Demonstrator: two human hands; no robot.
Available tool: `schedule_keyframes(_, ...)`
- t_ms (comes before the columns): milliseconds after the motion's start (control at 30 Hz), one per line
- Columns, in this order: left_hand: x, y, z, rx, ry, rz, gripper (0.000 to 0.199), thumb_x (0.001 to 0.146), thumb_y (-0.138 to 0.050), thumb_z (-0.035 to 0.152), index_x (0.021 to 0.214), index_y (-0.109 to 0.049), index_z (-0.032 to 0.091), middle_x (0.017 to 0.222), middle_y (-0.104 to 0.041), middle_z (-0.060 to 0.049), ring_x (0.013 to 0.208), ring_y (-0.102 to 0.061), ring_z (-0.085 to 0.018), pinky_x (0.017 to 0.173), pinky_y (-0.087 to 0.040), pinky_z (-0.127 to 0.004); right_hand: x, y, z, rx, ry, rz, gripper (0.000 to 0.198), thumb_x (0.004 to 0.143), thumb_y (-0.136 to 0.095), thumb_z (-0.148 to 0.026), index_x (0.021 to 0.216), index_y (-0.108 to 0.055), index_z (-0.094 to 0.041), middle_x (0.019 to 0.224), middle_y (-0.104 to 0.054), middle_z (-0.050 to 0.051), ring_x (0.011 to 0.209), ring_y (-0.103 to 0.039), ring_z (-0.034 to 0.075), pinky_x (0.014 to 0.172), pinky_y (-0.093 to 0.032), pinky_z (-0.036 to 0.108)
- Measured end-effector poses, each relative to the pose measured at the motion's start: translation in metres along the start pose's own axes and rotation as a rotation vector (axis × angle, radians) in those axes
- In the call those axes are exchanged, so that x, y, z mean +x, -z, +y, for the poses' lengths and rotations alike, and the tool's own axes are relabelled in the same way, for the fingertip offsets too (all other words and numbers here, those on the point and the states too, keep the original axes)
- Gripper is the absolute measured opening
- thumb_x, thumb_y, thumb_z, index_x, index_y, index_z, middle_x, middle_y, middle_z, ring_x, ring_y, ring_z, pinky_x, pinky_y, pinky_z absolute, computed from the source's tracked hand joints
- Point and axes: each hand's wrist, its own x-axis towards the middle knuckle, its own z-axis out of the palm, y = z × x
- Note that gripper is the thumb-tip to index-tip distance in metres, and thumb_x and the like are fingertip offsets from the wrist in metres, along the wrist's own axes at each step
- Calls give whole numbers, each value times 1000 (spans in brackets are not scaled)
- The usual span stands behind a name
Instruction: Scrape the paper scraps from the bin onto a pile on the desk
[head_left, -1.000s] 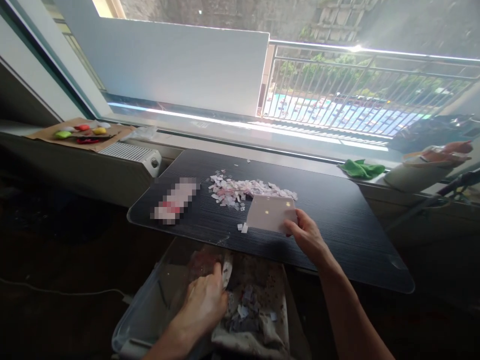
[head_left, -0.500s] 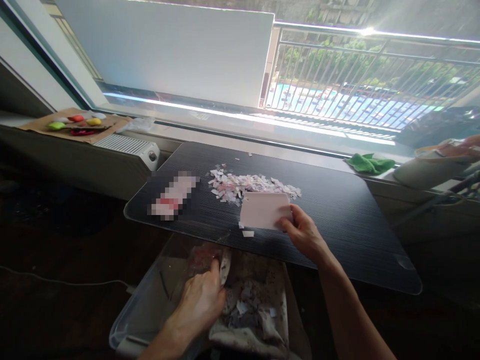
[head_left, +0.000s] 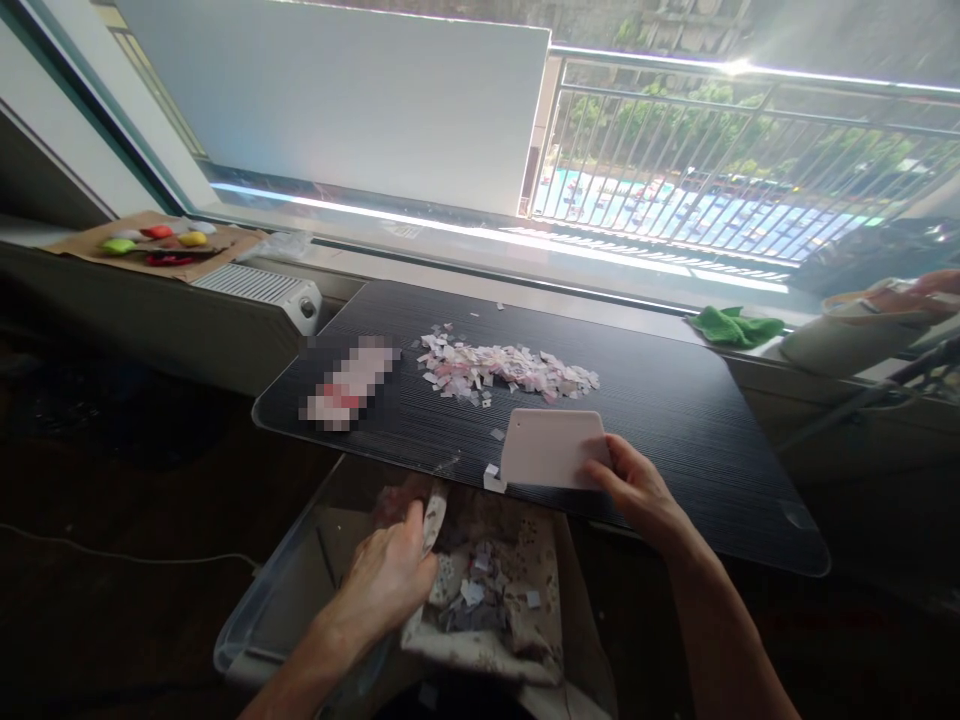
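Observation:
My right hand (head_left: 637,490) pinches a pale flat plastic scraper (head_left: 555,448) with a small hole in one corner. The scraper stands over the near edge of the dark table (head_left: 660,430). Paper scraps (head_left: 493,478) lie at its left lower corner, on the table's edge. Below the table, my left hand (head_left: 394,565) grips the rim of a spotted white cloth bag (head_left: 536,590), with its fingers partly hidden. More paper scraps (head_left: 480,595) lie inside the bag. Farther back on the table spreads a pile of small cut paper pieces (head_left: 510,368).
A blurred-out flat item (head_left: 352,385) lies at the table's left. A clear plastic bin (head_left: 251,610) stands below, beside the bag. On the sill are a green cloth (head_left: 735,326) and a brown board (head_left: 86,237) with colourful items. A white cable (head_left: 150,567) crosses the floor.
My right hand has drawn the scraper towards me and slightly right, to the table's near edge, with a few scraps in front of it. My left hand has shifted slightly left with the bag's rim.

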Motion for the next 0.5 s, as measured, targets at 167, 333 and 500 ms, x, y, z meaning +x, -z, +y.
schedule_keyframes(167, 1, -2, -1, 2, -6, 10, 26, 72, -32, 22, 97, -39, 18, 83, -62, -9, 79, -59, -24, 64, -37, -30, 3, -7, -3, 44, 18, 30, 22, 72, -48, -27, 93, -50, -20, 76, -55, -2, 67, -50, 13, 59, -42, 23)
schedule_keyframes(333, 4, -6, -3, 16, -6, 14, 26, 73, -34, 23, 98, -39, 17, 81, -62, -9, 80, -59, -24, 66, -38, -31, 4, -12, -7, -10, 18, -12, 19, 71, -49, -26, 89, -52, -19, 74, -55, -2, 66, -49, 12, 59, -41, 23)
schedule_keyframes(500, 6, -16, 1, 47, -17, 55, 30, 72, -34, 22, 100, -41, 15, 80, -62, -9, 81, -59, -25, 68, -39, -32, 2, -9, -10, 51, 20, 38, 23, 69, -51, -28, 90, -52, -19, 75, -57, -1, 66, -51, 13, 58, -42, 24)
